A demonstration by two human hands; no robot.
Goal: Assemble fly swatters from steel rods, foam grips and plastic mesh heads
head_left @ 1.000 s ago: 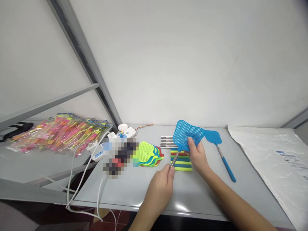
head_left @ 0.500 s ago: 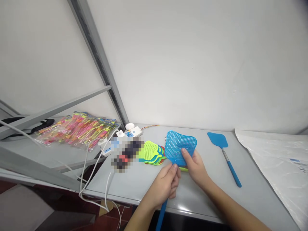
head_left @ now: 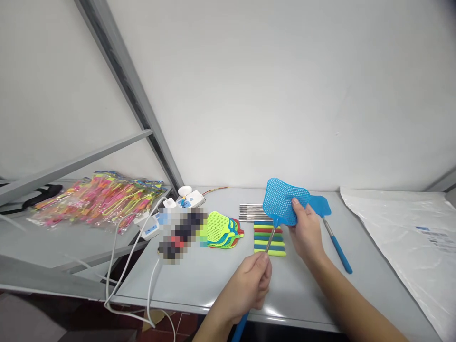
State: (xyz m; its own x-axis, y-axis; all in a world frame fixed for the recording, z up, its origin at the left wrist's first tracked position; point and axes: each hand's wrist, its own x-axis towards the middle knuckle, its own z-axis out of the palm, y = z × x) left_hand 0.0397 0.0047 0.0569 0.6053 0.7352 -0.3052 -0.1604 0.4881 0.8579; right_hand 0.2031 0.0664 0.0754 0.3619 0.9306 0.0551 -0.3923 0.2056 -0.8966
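Both hands hold one blue fly swatter [head_left: 283, 199] above the table, tilted with its perforated head up and to the right. My right hand [head_left: 307, 228] pinches the head at its right side, thumb on the front face. Closed around the shaft is my left hand [head_left: 251, 282]; a stretch of metal rod shows between it and the head, and the blue handle comes out below. Behind lie several metal rods [head_left: 251, 212] in a row and several coloured handles [head_left: 270, 244]. A stack of perforated swatter heads [head_left: 219, 228], green on top, lies to the left.
A second blue swatter [head_left: 340, 251] lies on the right, its head partly hidden. Beyond it is a white plastic sheet [head_left: 402, 228]. Left are power strips [head_left: 190, 199] with white cables, a pixelated object [head_left: 183, 232], a metal rack post [head_left: 124, 80] and bagged colourful items [head_left: 103, 199].
The swatter's head has moved right and up, away from my left hand, baring metal rod between them. The metal rods and coloured handles behind have come into view.
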